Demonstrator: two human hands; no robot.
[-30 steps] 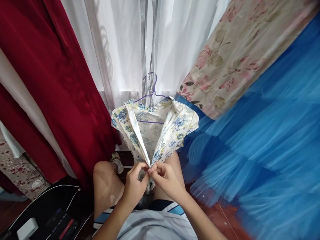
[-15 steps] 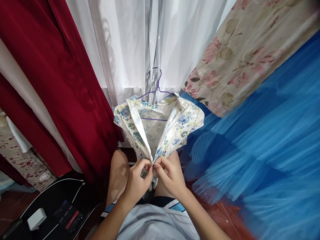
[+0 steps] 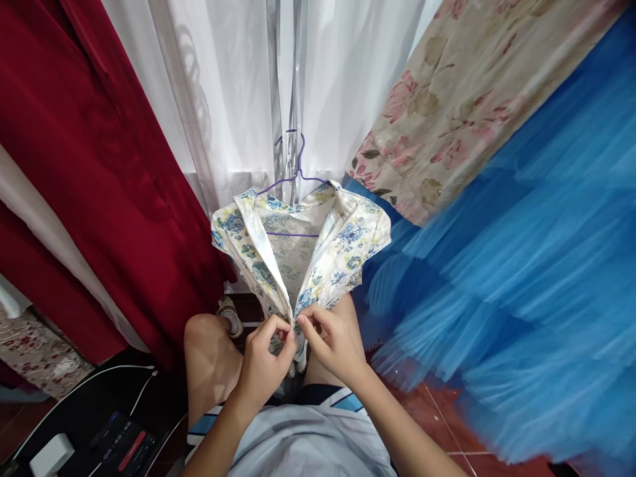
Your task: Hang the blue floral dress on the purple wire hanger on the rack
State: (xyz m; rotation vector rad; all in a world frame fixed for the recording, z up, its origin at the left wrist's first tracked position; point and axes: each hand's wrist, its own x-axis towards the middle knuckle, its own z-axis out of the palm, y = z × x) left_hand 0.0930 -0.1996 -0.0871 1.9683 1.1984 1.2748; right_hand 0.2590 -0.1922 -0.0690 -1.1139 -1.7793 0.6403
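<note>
A white garment with blue and yellow flowers hangs from a purple hanger in front of me, its front parted in a V that narrows toward me. My left hand pinches the left edge of the opening at the bottom of the V. Close beside it, my right hand pinches the right edge with thumb and forefinger. Whether a fastener lies between the fingertips is too small to tell. Below the hands, the garment's lower part drops between my knees, mostly hidden.
White drapes hang behind the hanger. Red cloth is at left; a floral cloth and blue tulle hang at right. A black surface at lower left bears a phone, a white charger and cables.
The whole view has shifted, so the garment and hanger appear slightly further left. My left knee has swung outward, and a shoe shows beside it. Both hands keep their pinch at the opening.
</note>
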